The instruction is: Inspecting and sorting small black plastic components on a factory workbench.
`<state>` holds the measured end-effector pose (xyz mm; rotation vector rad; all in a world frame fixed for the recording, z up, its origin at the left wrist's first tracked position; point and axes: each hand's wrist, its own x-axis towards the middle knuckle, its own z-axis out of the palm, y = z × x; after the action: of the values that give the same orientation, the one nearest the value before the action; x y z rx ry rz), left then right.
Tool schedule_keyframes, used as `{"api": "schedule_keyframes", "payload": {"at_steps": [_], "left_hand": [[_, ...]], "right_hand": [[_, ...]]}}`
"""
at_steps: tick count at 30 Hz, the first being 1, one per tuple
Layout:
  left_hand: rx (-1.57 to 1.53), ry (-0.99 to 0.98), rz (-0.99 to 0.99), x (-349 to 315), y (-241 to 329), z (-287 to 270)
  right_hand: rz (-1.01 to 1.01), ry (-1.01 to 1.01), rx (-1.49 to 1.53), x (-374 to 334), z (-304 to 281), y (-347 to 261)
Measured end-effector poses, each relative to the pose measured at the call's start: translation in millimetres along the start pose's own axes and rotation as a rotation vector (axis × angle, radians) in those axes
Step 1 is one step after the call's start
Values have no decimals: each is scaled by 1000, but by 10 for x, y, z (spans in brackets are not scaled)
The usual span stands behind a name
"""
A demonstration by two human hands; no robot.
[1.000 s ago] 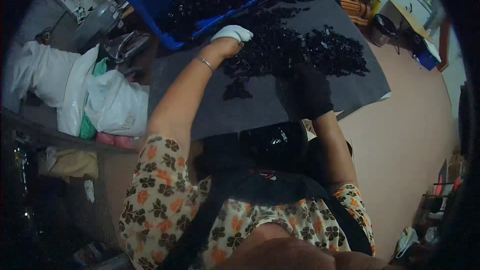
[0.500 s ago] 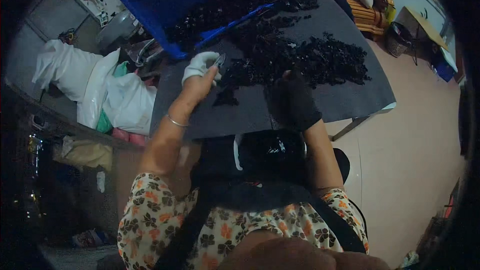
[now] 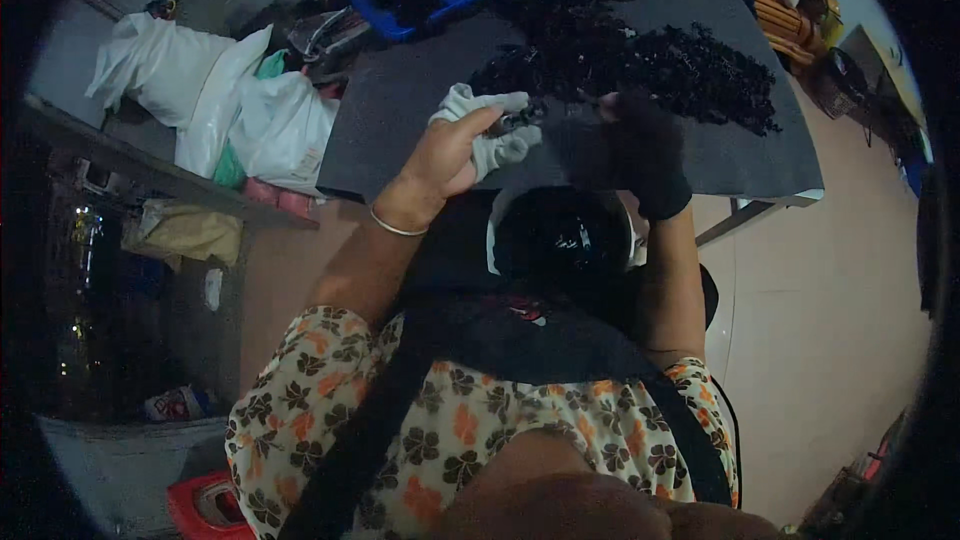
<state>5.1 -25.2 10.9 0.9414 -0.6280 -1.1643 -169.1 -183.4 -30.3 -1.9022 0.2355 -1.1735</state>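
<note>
My left hand (image 3: pixel 465 145), in a white glove that leaves the thumb bare, is closed on a small dark part with shiny spots (image 3: pixel 522 118) above the table's near edge. To its right is my right hand (image 3: pixel 648 155) in a black glove, its fingers curled; anything in them is lost in the dark glove and blur. A bare fingertip shows at its left side. Just beyond both hands, a heap of small black parts (image 3: pixel 690 75) lies spread on the grey table (image 3: pixel 375 130). Below the hands, a white-rimmed container (image 3: pixel 492 245) holds glossy black pieces.
At the far side, a blue tub (image 3: pixel 375 5) is tipped with its lip on the table, more black parts in it. White sacks (image 3: pixel 270 125) stand left of the table. A red object (image 3: pixel 200 510) lies at lower left. A wicker basket (image 3: pixel 838 85) stands at far right.
The view has tipped down, showing more of the container. My left hand has moved rightward, toward my right hand, and the dark part in its fingers now shows. My right hand stays closed.
</note>
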Motion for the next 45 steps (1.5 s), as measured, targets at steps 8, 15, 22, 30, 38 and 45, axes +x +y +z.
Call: {"api": "schedule_keyframes", "payload": {"at_steps": [8,15,22,30,38,45], "left_hand": [[147,-90,38,-280,19,261],[193,-131,4,-327,63,237],[455,-48,56,-312,9,193],[484,-61,56,-323,-3,200],[586,-21,67,-350,-44,101],[408,-119,24,-374,-40,46]], "right_hand": [[-353,-230,-284,-161,250,-315],[-454,-247,-408,-149,273,-516],[-379,-290,-386,-147,266,-567],[-455,-338,-429,-188,312,-441],[-458,-355,-422,-190,378,-467],[-554,-260,-361,-228,388,-471]]}}
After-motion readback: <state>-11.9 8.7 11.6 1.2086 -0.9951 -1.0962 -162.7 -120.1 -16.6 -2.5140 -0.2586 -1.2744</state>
